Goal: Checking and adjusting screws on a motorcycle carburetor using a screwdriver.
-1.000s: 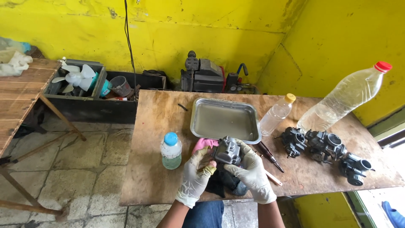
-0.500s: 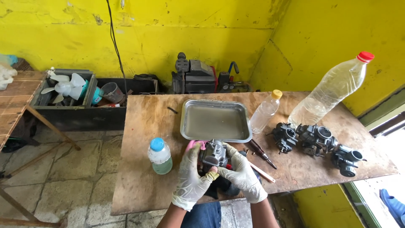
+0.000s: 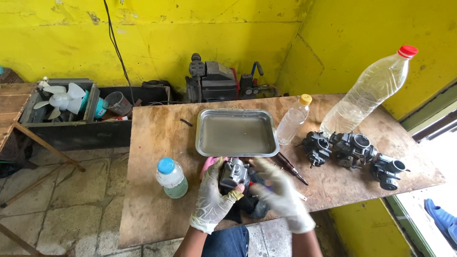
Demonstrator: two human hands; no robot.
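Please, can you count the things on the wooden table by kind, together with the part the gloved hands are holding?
Plastic bottles: 3
Carburetors: 4, one in the left hand, three at the right
Metal tray: 1
Screwdriver: 1
Total: 9

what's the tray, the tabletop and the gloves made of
Tray: looks like metal, dull silver with a rolled rim and soft sheen. Tabletop: seemingly plywood, bare, brown and stained. Gloves on the left hand and right hand: thin whitish rubber, likely latex or nitrile, wrinkled and grimy.
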